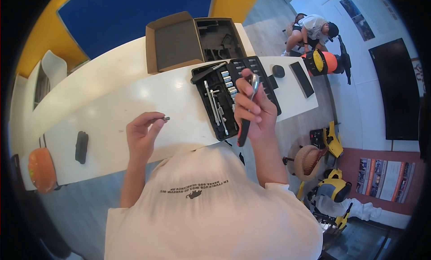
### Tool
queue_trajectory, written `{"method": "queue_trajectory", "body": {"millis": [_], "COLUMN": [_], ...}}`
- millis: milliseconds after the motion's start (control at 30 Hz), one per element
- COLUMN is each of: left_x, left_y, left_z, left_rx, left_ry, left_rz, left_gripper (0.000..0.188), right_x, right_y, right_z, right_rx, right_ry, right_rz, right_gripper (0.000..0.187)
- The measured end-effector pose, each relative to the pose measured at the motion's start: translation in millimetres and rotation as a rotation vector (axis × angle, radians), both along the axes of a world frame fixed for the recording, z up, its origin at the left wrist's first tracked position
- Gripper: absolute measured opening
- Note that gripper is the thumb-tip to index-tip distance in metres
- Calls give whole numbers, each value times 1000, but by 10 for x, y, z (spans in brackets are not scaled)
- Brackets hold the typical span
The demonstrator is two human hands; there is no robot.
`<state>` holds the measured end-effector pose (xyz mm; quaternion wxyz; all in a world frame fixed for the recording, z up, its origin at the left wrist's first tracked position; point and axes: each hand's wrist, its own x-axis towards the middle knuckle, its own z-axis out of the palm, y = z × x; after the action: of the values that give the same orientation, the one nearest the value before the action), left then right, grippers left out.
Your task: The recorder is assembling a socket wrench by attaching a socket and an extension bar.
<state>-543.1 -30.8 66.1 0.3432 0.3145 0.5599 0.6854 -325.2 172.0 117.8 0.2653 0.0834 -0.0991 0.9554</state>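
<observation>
My right hand (256,109) is wrapped round a ratchet wrench (243,132); its shiny metal head points up past my fingers and its black and red handle hangs below. Between thumb and fingertips, my left hand (142,133) pinches a small dark metal bit (166,118) above the white table. The two hands are apart. Partly behind my right hand lies an opened black socket set case (207,108). Chrome sockets (228,83), extension bars (211,103) and rows of small bits sit in its slots.
Behind the case stands an open cardboard box (151,49) with dark foam. A black round object (278,71) and a black slab (301,79) lie at right on the white table (112,103); a dark bar (81,147) lies at left. Another person (312,29) crouches beyond, beside an orange machine (330,61).
</observation>
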Motion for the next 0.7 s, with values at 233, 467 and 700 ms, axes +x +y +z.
{"method": "queue_trajectory", "body": {"millis": [233, 467, 700], "left_x": [82, 148, 167], "left_y": [-24, 23, 62], "left_z": [-126, -158, -151], "left_rx": [-273, -362, -378], "left_ry": [569, 896, 972], "left_rz": [92, 140, 129], "left_gripper": [16, 19, 19], "right_x": [-77, 80, 437], "right_y": [82, -12, -442], "right_z": [31, 63, -125], "right_rx": [-70, 249, 223], "right_ry": [34, -594, -889], "right_rz": [225, 130, 117], "right_gripper": [52, 35, 29]}}
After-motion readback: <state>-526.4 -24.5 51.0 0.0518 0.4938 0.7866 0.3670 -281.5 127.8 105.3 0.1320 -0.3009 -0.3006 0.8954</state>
